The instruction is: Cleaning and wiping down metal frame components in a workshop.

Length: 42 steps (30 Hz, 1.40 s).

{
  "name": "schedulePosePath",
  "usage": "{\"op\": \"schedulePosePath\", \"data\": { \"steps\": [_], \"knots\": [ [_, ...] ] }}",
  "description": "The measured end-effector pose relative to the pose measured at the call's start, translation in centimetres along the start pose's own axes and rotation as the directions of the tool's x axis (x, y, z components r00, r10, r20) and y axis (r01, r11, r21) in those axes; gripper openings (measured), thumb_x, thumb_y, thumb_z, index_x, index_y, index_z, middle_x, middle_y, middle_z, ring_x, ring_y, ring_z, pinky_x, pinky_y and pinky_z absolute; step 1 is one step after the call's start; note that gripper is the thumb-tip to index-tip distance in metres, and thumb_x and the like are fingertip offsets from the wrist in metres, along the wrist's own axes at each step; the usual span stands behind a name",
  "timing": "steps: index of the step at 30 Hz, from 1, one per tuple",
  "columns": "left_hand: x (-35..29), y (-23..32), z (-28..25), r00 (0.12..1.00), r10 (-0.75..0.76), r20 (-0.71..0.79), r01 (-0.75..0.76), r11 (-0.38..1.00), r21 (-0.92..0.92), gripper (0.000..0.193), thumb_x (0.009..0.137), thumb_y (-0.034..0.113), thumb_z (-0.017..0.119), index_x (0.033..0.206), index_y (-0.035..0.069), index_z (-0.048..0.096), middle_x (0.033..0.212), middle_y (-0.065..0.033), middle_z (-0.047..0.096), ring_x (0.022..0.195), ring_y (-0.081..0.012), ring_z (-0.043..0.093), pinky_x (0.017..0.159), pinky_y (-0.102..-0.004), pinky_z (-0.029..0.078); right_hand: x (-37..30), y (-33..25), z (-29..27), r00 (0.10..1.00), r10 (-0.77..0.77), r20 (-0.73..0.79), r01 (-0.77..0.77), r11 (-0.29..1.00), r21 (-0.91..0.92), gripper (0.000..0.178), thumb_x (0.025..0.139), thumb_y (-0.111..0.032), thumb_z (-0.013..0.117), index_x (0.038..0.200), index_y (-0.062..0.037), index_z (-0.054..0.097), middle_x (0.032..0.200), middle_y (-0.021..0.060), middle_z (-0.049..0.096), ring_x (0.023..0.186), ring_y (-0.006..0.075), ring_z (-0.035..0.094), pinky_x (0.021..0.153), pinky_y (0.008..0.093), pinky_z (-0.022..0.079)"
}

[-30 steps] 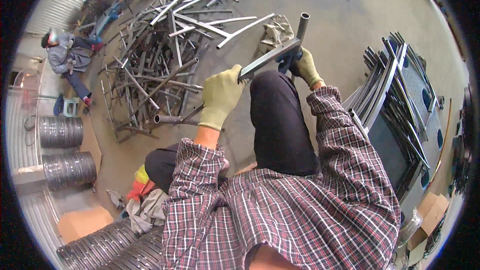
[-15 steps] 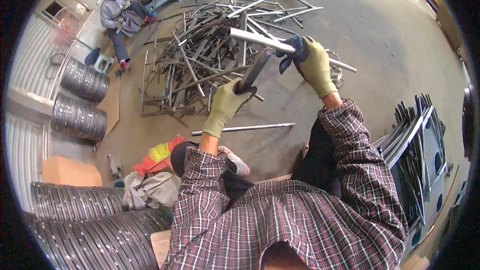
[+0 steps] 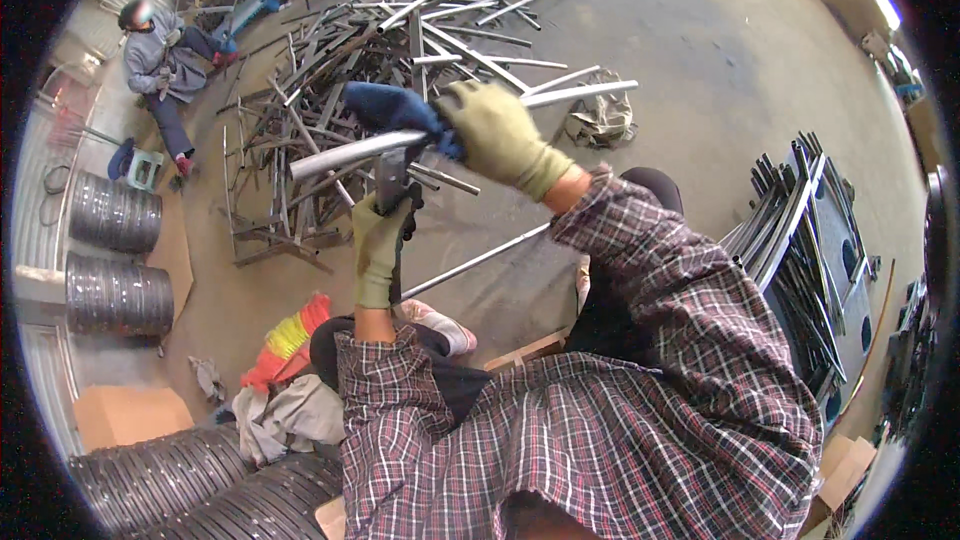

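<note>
Both my hands wear yellow-green gloves with dark palms. My left hand (image 3: 378, 245) is closed around a short dark metal tube (image 3: 390, 178), held upright before me. Across its top lies a long silver metal tube (image 3: 355, 152), slanting up to the right; whether the two are joined I cannot tell. My right hand (image 3: 495, 130) is closed on a dark blue cloth (image 3: 390, 108) pressed over the silver tube close to where the tubes meet. The silver tube's far end shows beyond my right hand. Its fingers are partly hidden and blurred.
A tangled pile of metal tubes and frames (image 3: 330, 70) covers the floor ahead. One loose tube (image 3: 475, 262) lies near my feet. Dark coils (image 3: 118, 295) stand at left, stacked bars (image 3: 790, 230) at right. A person (image 3: 165, 65) sits far left; crumpled cloth (image 3: 600, 120) lies beyond.
The tubes have turned and shifted left with my hands. My right hand has slid leftward along the silver tube toward the dark one, and the blue cloth shows more.
</note>
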<state>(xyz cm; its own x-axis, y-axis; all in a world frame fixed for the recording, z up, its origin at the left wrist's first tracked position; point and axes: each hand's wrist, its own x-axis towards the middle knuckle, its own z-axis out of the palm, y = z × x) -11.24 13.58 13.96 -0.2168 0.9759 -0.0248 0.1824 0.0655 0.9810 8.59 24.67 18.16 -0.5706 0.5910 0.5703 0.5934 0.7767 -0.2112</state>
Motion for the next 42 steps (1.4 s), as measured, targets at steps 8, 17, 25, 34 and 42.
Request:
{"op": "schedulePosePath", "data": {
  "steps": [8,17,25,34,42],
  "knots": [
    [1.1,-5.4,-2.8,0.947,0.192,-0.257,-0.116,0.952,0.284,0.022,0.079,0.017,0.075,0.094,0.002,0.070,0.080,-0.0018,0.069,0.071,-0.0112,0.060,0.069,-0.0297,0.048,-11.3,21.7,-0.1,0.968,0.248,-0.022,-0.243,0.922,-0.303,0.013,0.077,-0.016,0.066,0.089,-0.0107,0.068,0.082,0.0133,0.064,0.078,0.0343,0.063,0.069,0.0431,0.050],
    [-0.6,-4.0,-4.0,0.971,0.152,-0.186,-0.105,0.966,0.238,0.021,0.078,0.007,0.072,0.096,-0.001,0.068,0.085,-0.0015,0.067,0.078,-0.0105,0.058,0.075,-0.0279,0.047,-3.0,1.8,0.2,0.985,-0.170,-0.029,0.169,0.985,-0.031,0.016,0.080,-0.014,0.057,0.094,-0.0087,0.064,0.101,0.0132,0.059,0.093,0.0281,0.061,0.077,0.0405,0.051],
    [1.9,-11.2,-9.5,0.957,0.214,-0.196,-0.182,0.968,0.171,0.019,0.082,0.007,0.071,0.098,0.002,0.064,0.078,-0.0056,0.063,0.056,-0.0146,0.059,0.052,-0.0280,0.049,-13.8,21.8,-0.8,0.882,0.463,-0.089,-0.471,0.850,-0.235,0.020,0.077,-0.009,0.060,0.097,-0.0077,0.064,0.094,0.0140,0.066,0.090,0.0360,0.063,0.079,0.0431,0.051],
    [2.0,-12.3,-8.3,0.960,0.152,-0.237,-0.126,0.985,0.119,0.020,0.079,0.011,0.075,0.093,0.001,0.064,0.077,-0.0057,0.065,0.062,-0.0145,0.061,0.057,-0.0305,0.050,-13.7,23.5,0.5,0.866,0.489,-0.106,-0.492,0.792,-0.361,0.011,0.080,-0.009,0.060,0.090,-0.0086,0.064,0.093,0.0144,0.064,0.089,0.0338,0.062,0.077,0.0426,0.051],
    [1.3,-5.6,-3.7,0.962,0.211,-0.170,-0.163,0.952,0.259,0.020,0.078,0.009,0.074,0.094,0.000,0.066,0.086,-0.0056,0.067,0.078,-0.0140,0.060,0.071,-0.0308,0.048,-5.8,8.5,-0.7,0.963,0.157,0.220,-0.131,0.983,-0.128,0.024,0.076,-0.007,0.061,0.100,-0.0043,0.060,0.104,0.0152,0.059,0.099,0.0310,0.058,0.085,0.0393,0.048]
  ]
}}
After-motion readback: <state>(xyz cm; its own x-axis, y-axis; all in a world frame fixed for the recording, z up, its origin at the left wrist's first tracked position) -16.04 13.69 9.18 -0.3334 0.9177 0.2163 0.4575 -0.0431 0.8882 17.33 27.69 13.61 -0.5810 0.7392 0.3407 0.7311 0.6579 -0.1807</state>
